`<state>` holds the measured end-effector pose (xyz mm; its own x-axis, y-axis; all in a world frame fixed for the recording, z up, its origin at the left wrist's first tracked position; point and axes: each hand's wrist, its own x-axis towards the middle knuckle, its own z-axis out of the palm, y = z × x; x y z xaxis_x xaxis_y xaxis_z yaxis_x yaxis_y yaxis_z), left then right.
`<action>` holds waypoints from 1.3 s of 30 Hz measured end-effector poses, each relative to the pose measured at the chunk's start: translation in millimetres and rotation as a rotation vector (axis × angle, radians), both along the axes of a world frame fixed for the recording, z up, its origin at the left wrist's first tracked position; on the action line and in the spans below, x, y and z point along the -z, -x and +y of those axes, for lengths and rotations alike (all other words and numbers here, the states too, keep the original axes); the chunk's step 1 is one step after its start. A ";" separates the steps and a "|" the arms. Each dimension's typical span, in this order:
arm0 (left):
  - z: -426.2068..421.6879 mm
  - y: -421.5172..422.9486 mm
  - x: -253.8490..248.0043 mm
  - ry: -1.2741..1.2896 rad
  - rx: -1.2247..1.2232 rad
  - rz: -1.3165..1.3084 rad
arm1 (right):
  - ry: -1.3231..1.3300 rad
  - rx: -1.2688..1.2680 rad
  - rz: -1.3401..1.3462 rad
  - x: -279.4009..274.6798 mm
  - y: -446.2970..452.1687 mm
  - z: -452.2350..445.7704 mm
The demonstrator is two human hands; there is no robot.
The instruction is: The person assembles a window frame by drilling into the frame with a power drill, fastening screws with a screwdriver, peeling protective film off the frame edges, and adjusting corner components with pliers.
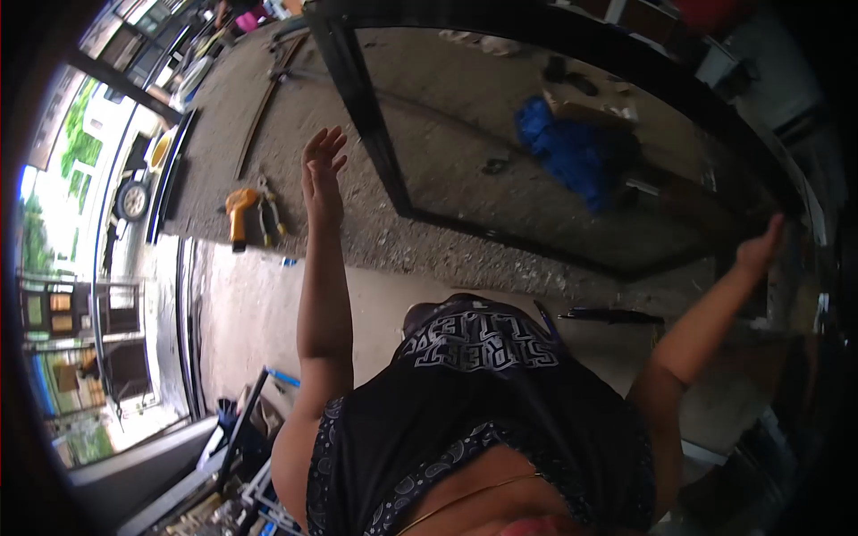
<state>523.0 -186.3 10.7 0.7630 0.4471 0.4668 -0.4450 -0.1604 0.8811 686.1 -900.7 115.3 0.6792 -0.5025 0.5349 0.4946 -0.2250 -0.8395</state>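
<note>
My left hand (323, 179) is raised above the worktable (313, 107), its fingers apart and nothing in them, just left of a large black rectangular frame (366, 116). My right hand (761, 248) is at the far right, beside the dark right side of the frame. One digit points up; the other fingers are hidden or too dark to make out, so its grip is unclear. An orange and black tool (238, 214) and pliers with yellow and black handles (269, 213) lie left of my left forearm.
Blue cloth (563, 147) shows through the frame, near a piece of cardboard (594, 105). A dark slim object (612, 315) lies in front of the frame's lower edge. Metal bars and clutter (237, 473) fill the lower left. A vehicle wheel (133, 200) shows outside.
</note>
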 end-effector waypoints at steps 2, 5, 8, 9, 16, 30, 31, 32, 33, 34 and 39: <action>-22.5 -22.6 -16.7 -0.073 0.036 0.015 | 0.113 -0.041 -0.062 7.9 -4.6 4.2; -22.2 -57.0 0.5 0.035 0.145 0.137 | -0.007 -0.185 0.025 2.4 -5.1 22.2; -21.2 -73.5 4.2 -0.031 0.144 0.169 | 0.394 0.307 -0.063 -18.0 5.4 65.6; -17.8 -79.7 11.3 0.073 0.144 0.163 | 0.233 0.348 -0.132 -29.9 16.9 94.7; -11.3 -90.0 4.1 0.100 0.319 0.183 | 0.349 0.291 -0.696 -93.7 52.4 242.4; 23.9 -196.2 134.9 -0.253 0.766 0.540 | 0.946 0.260 0.146 -137.2 138.6 399.9; 7.9 -214.1 163.9 -0.625 0.728 0.449 | 0.963 0.278 0.128 -139.7 150.9 402.0; -11.9 -230.3 184.5 -0.745 0.845 0.457 | 0.960 0.271 0.128 -139.6 160.0 399.3; -32.7 -242.0 202.0 -0.864 0.962 0.465 | 0.959 0.261 0.131 -138.0 169.1 395.5; -47.1 -243.1 203.7 -0.985 1.078 0.469 | 0.957 0.251 0.134 -139.1 176.5 398.0; -86.0 -214.5 174.5 -1.272 0.921 0.487 | 0.926 0.246 0.147 -141.1 203.5 412.4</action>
<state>737.4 -272.3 -163.7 0.7148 -0.6726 -0.1917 -0.5318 -0.7007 0.4756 482.6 -488.3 256.4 0.7031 -0.0623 0.7084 0.2494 -0.9113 -0.3277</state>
